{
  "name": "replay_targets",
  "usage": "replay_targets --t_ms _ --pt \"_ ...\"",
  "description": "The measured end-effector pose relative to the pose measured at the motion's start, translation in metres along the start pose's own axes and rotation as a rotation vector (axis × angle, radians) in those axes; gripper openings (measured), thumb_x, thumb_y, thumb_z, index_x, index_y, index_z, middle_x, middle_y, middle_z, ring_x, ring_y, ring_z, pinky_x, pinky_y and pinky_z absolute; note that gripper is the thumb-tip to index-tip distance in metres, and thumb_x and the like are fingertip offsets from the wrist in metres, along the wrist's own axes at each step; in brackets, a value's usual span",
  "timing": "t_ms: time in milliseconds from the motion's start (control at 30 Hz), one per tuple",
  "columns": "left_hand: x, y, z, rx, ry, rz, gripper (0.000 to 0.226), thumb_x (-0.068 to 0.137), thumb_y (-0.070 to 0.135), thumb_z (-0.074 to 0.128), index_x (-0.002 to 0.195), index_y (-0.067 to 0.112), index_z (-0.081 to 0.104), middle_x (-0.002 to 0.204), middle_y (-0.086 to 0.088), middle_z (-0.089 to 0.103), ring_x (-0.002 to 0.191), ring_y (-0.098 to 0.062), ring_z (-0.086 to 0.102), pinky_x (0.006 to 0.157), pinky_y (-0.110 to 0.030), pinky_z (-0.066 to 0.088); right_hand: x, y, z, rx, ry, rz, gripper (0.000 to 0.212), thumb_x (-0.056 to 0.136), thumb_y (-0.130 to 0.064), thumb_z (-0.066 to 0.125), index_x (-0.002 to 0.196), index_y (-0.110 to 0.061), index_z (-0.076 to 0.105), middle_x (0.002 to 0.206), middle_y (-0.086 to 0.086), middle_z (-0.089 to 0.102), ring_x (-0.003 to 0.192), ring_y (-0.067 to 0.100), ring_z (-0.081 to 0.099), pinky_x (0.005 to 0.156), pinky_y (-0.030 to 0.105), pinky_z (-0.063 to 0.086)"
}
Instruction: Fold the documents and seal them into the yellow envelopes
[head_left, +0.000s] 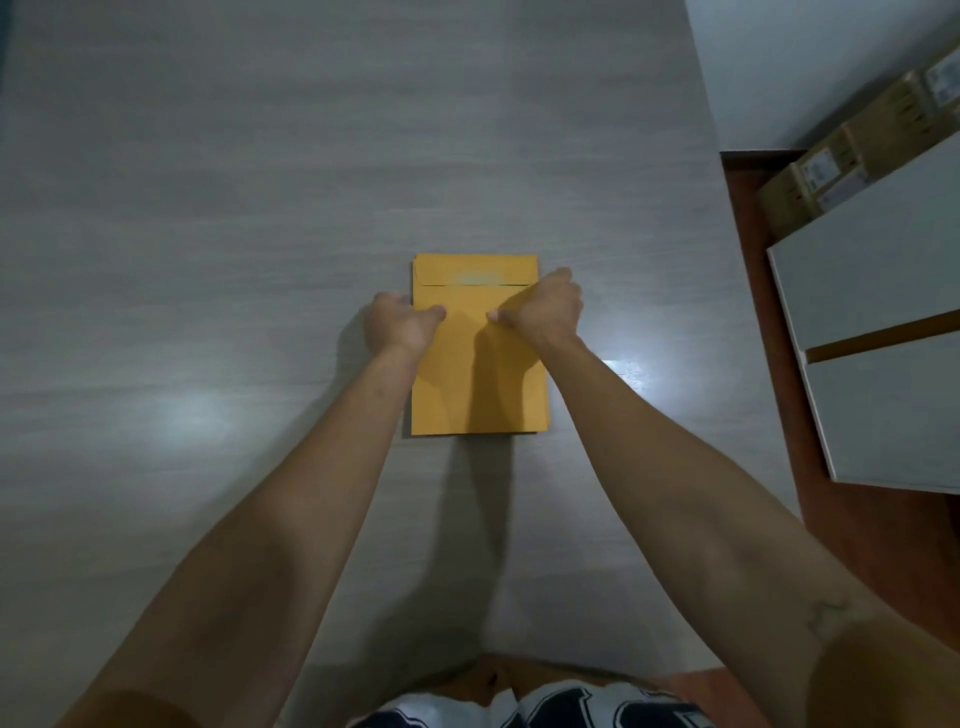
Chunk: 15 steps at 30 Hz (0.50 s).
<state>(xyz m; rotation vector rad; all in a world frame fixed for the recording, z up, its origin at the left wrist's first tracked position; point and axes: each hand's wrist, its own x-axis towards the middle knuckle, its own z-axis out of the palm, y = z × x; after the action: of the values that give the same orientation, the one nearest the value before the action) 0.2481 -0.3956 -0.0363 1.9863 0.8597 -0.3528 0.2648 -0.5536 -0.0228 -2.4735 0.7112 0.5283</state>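
Observation:
A yellow envelope (478, 384) lies flat on the grey table (208, 208), its flap folded down at the far end. A second envelope edge shows just under it, so it looks like a small stack. My left hand (397, 325) grips the envelope's left edge, thumb on top. My right hand (545, 309) is curled over the upper right part, thumb pressing the paper near the middle. No loose documents are visible.
The table's right edge runs down past a white wall (810, 62). Beyond it stand cardboard boxes (852, 140) and a white cabinet (883, 332) on a reddish floor. My torso is at the bottom edge.

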Motion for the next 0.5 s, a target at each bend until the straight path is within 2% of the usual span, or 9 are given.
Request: replay_targets --t_ms 67,133,200,333,400,500 --pt "0.003 0.0 -0.004 -0.092 -0.035 -0.057 0.056 0.073 0.031 0.085 0.117 0.004 0.066 0.116 -0.008 0.068 0.105 -0.026 0.066 0.089 -0.034 0.054 0.004 0.001 0.001 0.052 -0.022 0.058 0.097 0.062 -0.041 0.091 0.134 -0.003 0.039 0.136 0.014 0.048 0.129 0.031 0.045 0.106 0.041 0.042" --pt "0.001 0.001 -0.008 -0.135 -0.079 -0.074 0.041 0.072 0.027 0.086 0.101 0.004 0.067 0.105 -0.006 0.067 0.099 -0.027 0.067 0.088 -0.039 0.056 0.006 0.0 0.004 0.068 -0.031 0.092 0.093 0.056 -0.043 0.093 0.128 -0.006 0.047 0.131 0.012 0.053 0.125 0.03 0.049 0.103 0.04 0.045" --pt "-0.003 0.004 -0.012 -0.152 -0.135 -0.079 0.033 0.074 0.021 0.085 0.096 0.01 0.063 0.1 -0.004 0.064 0.092 -0.023 0.064 0.082 -0.034 0.055 0.006 -0.001 0.007 0.063 -0.049 0.102 0.089 0.053 -0.047 0.093 0.123 -0.008 0.053 0.128 0.011 0.056 0.122 0.029 0.05 0.101 0.039 0.047" --pt "-0.007 -0.001 -0.017 -0.126 -0.206 -0.089 0.017 0.074 0.01 0.082 0.084 0.009 0.068 0.095 -0.009 0.071 0.088 -0.027 0.069 0.082 -0.042 0.059 -0.004 0.008 0.007 0.122 -0.083 0.076 0.101 0.056 -0.043 0.093 0.134 -0.007 0.041 0.137 0.012 0.045 0.13 0.03 0.043 0.104 0.041 0.044" --pt "-0.012 -0.006 -0.02 -0.118 -0.205 -0.089 0.016 0.075 0.009 0.08 0.086 0.01 0.069 0.095 -0.009 0.071 0.087 -0.027 0.069 0.081 -0.042 0.059 -0.013 0.015 0.007 0.184 -0.074 0.011 0.098 0.059 -0.037 0.093 0.134 -0.007 0.038 0.134 0.012 0.047 0.127 0.03 0.046 0.1 0.041 0.046" --pt "-0.022 -0.012 -0.025 -0.14 -0.216 -0.064 0.022 0.076 0.011 0.08 0.095 0.01 0.069 0.099 -0.008 0.071 0.09 -0.026 0.067 0.081 -0.039 0.058 -0.03 0.027 0.007 0.388 -0.114 -0.05 0.083 0.067 -0.028 0.09 0.127 -0.009 0.037 0.127 0.011 0.053 0.118 0.029 0.052 0.095 0.042 0.049"
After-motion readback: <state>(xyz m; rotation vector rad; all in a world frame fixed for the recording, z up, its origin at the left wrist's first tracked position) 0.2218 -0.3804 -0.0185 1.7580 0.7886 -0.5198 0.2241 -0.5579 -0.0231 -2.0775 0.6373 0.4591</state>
